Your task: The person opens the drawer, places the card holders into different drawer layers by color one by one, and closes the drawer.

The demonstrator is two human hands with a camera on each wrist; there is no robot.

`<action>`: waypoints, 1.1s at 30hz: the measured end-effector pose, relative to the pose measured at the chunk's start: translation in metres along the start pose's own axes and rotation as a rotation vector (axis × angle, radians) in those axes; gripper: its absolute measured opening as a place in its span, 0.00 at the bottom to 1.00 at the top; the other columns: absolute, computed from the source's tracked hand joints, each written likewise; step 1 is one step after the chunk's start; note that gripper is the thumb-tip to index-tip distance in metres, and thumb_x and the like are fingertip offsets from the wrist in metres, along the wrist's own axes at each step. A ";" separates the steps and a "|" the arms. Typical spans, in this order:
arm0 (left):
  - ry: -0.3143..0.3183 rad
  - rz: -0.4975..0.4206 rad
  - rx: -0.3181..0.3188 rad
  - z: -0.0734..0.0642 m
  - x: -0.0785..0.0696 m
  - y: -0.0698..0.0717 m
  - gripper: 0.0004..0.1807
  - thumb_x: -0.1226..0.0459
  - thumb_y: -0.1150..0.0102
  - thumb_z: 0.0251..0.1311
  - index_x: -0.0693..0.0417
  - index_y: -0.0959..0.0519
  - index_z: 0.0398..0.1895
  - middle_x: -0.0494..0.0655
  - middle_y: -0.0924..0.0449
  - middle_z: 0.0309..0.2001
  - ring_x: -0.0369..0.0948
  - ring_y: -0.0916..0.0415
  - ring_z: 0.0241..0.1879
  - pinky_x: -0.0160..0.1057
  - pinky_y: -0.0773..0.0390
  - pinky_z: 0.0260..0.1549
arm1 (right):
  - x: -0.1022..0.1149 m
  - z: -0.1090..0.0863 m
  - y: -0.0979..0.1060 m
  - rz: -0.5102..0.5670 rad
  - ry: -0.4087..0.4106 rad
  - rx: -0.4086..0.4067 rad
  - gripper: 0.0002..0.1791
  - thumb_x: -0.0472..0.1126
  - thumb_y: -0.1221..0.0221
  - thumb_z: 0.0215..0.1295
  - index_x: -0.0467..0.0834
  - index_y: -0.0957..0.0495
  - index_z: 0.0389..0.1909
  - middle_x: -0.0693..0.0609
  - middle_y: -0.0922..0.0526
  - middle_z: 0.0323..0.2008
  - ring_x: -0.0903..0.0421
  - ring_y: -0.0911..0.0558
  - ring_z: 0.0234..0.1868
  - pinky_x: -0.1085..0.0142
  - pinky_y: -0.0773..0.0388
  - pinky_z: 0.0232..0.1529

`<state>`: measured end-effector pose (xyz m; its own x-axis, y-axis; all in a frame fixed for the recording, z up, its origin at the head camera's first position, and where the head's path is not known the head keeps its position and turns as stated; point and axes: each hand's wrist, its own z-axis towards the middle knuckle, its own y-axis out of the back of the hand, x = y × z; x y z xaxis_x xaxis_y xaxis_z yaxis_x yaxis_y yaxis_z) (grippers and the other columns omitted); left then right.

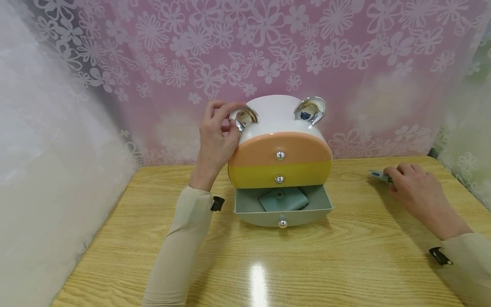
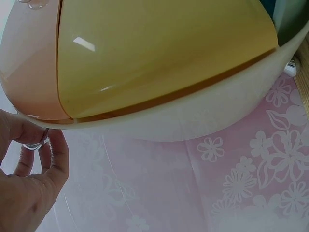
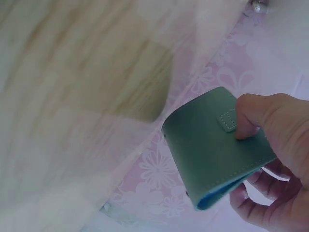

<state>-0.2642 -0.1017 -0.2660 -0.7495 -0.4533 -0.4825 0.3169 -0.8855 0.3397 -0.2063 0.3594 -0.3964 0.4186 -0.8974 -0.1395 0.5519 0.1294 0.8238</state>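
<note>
A small drawer box with a white top, silver ears and orange, yellow and green drawers stands on the table. My left hand pinches its left silver ear between thumb and fingers; the left wrist view shows the same ear in the grip. The green bottom drawer is pulled out, and a green snap wallet lies inside. Off to the right, my right hand holds another green wallet, folded, with a stitched tab under the thumb and a blue inside edge.
The wooden table runs below and to both sides of the box. Behind it hangs a pink flowered curtain, with a pale sheet along the left. The right silver ear and round silver knobs stick out from the box.
</note>
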 end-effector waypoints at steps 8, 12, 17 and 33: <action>-0.013 -0.008 -0.004 -0.001 0.000 -0.001 0.21 0.75 0.50 0.63 0.54 0.16 0.55 0.57 0.28 0.51 0.46 0.23 0.42 0.43 0.12 0.37 | 0.005 -0.001 0.001 -0.031 0.015 -0.050 0.35 0.61 0.63 0.80 0.34 0.22 0.44 0.36 0.22 0.34 0.34 0.23 0.34 0.46 0.29 0.20; -0.011 -0.002 -0.007 -0.001 0.000 -0.001 0.21 0.75 0.50 0.63 0.54 0.16 0.55 0.57 0.28 0.51 0.46 0.22 0.42 0.43 0.12 0.37 | 0.007 0.000 0.002 -0.036 0.013 -0.082 0.51 0.69 0.85 0.72 0.35 0.21 0.43 0.37 0.22 0.33 0.36 0.23 0.33 0.48 0.31 0.18; 0.004 -0.012 -0.011 0.000 -0.001 -0.002 0.22 0.76 0.50 0.63 0.53 0.16 0.55 0.56 0.27 0.52 0.45 0.22 0.42 0.44 0.12 0.37 | 0.009 0.002 0.005 -0.038 0.054 -0.173 0.40 0.61 0.75 0.80 0.35 0.21 0.40 0.38 0.22 0.30 0.38 0.25 0.27 0.54 0.37 0.15; 0.011 -0.004 -0.004 -0.001 0.000 -0.001 0.22 0.75 0.52 0.63 0.54 0.16 0.56 0.56 0.28 0.52 0.45 0.24 0.42 0.44 0.12 0.37 | 0.022 0.007 0.025 -0.001 0.137 -0.316 0.15 0.39 0.53 0.66 0.34 0.21 0.37 0.37 0.22 0.30 0.38 0.24 0.26 0.46 0.28 0.21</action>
<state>-0.2640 -0.1005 -0.2669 -0.7443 -0.4507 -0.4928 0.3162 -0.8878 0.3343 -0.1887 0.3401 -0.3753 0.4988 -0.8355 -0.2304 0.7395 0.2716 0.6159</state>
